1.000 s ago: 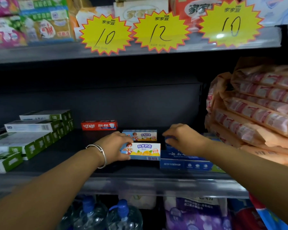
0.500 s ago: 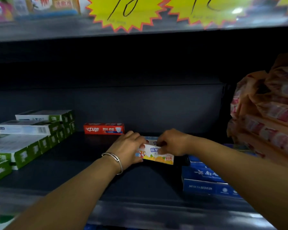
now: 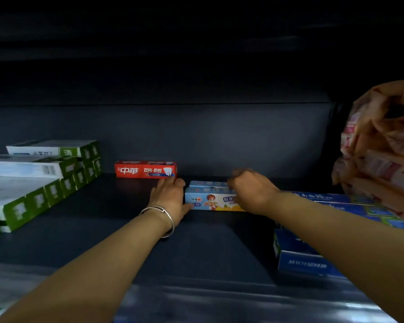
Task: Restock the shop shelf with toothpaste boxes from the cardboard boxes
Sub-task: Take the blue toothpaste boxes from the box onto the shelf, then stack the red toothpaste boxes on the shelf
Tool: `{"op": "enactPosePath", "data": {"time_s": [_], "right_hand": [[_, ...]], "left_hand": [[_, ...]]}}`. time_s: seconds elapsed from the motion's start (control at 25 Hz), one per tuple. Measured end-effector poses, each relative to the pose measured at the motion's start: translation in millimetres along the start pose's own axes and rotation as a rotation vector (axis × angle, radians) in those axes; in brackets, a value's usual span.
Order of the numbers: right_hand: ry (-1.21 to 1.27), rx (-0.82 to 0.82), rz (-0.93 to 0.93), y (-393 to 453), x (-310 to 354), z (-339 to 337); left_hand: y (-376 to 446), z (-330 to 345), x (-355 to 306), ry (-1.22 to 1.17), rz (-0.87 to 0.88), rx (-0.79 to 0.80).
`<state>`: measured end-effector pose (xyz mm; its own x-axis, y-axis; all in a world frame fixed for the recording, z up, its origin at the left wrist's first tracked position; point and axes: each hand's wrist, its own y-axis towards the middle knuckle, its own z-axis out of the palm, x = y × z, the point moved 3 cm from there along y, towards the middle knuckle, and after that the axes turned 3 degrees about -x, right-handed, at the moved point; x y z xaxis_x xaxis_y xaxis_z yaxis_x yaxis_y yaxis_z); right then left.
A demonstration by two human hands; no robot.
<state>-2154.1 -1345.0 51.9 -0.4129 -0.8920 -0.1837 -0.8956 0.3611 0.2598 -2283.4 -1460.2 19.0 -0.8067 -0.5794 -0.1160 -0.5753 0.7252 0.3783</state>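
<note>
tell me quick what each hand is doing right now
Left hand: open, fingers flat against the left end of the kids' toothpaste box.
Right hand: curled over the same box's right end.

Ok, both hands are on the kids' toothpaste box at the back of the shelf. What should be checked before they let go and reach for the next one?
1. Kids' box flat on the shelf: ok.
2. Lined up with the second kids' box behind it: ok, roughly parallel.
3. Left hand against the box's left end: ok.
4. Right hand grip: cannot tell, its fingers are hidden behind the knuckles.
5. Apart from the red box: ok.
6. Gap to the blue boxes: cannot tell, the right arm covers it.
</note>
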Motion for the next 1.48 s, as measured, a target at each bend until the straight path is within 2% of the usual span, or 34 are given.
{"op": "enactPosePath", "data": {"time_s": [0.6,0.84,1.08,1.24,1.48], "right_hand": [[0.070,0.083,0.099,-3,11,-6],[0.121,-0.070,0.074,-44,37,-24],[0.098,-0.215,-0.023,-141,90,-31],[0.118,-0.133,-0.010,-221,131,3],[0.179,0.147,0.086,-309,170,87]], "left_hand": [[-3,-3,1,0.015,-0.033,0.059],[-45,-27,-8,-0.099,0.044,-0.091],[-145,-56,-23,-0.264,0.219,-0.232],[-232,-29,-20,-0.334,0.242,-0.121],[-348,58,5,-0.176,0.246,0.266]]}}
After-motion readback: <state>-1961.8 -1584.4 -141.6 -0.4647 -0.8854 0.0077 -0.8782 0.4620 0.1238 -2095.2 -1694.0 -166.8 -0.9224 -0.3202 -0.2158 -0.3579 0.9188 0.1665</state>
